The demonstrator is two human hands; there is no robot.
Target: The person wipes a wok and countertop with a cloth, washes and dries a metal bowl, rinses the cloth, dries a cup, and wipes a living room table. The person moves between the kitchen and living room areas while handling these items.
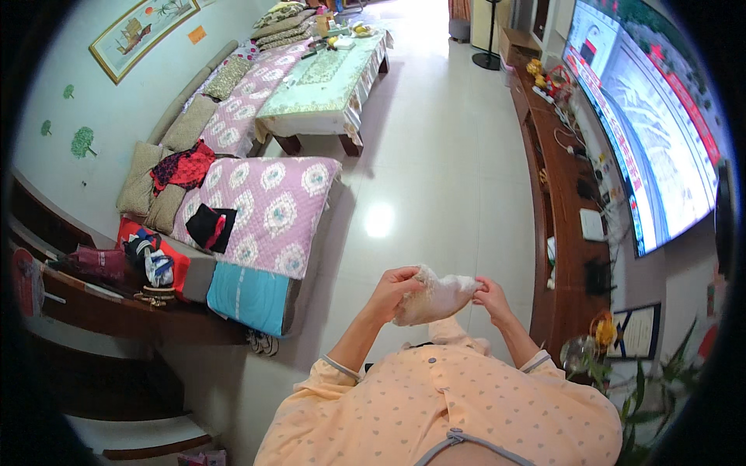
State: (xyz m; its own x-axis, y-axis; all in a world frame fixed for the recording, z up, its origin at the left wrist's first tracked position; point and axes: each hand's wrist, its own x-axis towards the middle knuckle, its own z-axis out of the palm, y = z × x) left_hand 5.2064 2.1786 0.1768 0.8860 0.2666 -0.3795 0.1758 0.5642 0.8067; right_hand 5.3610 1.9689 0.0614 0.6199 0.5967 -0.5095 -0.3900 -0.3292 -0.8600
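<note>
A crumpled white cloth is stretched between my two hands, in front of my peach pyjama top. My left hand pinches its left end, thumb and fingers closed on the fabric. At the other end, my right hand grips a narrow edge of the cloth with its fingertips. The cloth sags a little in the middle and hangs above the tiled floor. Its exact kind cannot be told.
To the left stands a sofa with a purple quilted cover. Behind it is a low table with a patterned tablecloth. A wooden TV cabinet runs along the right, below a lit television. Green plant leaves rise at the lower right.
</note>
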